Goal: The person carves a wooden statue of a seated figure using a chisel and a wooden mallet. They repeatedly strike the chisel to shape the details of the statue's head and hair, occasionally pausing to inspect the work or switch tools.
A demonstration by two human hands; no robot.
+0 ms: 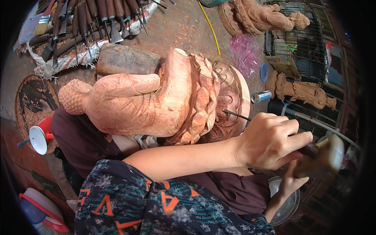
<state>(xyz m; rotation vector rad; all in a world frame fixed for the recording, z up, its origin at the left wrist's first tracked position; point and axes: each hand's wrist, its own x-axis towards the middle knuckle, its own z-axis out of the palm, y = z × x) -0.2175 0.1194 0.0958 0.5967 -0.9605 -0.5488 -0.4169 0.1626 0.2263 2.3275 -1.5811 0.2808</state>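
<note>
A carved wooden seated figure (137, 102) lies on its side across my lap, its knobbly head to the left. Its petalled, rounded base (229, 98) points right. My left hand (270, 139) is closed around a carving chisel (238, 114), whose thin dark shaft reaches left to the carved base, with the tip at its surface. The handle end shows beyond my fist. Close to that end is a wooden mallet (323, 158), smeared by motion. My right hand (293, 181) grips the mallet from below, partly hidden behind its head.
Many carving tools (105, 15) lie on a white sack at the upper left. A wooden block (127, 60) sits behind the figure. Two other carvings (266, 17), a wire cage (299, 43) and a can (261, 96) are at right. A red-and-white mug (39, 139) stands left; a fan (284, 199) is lower right.
</note>
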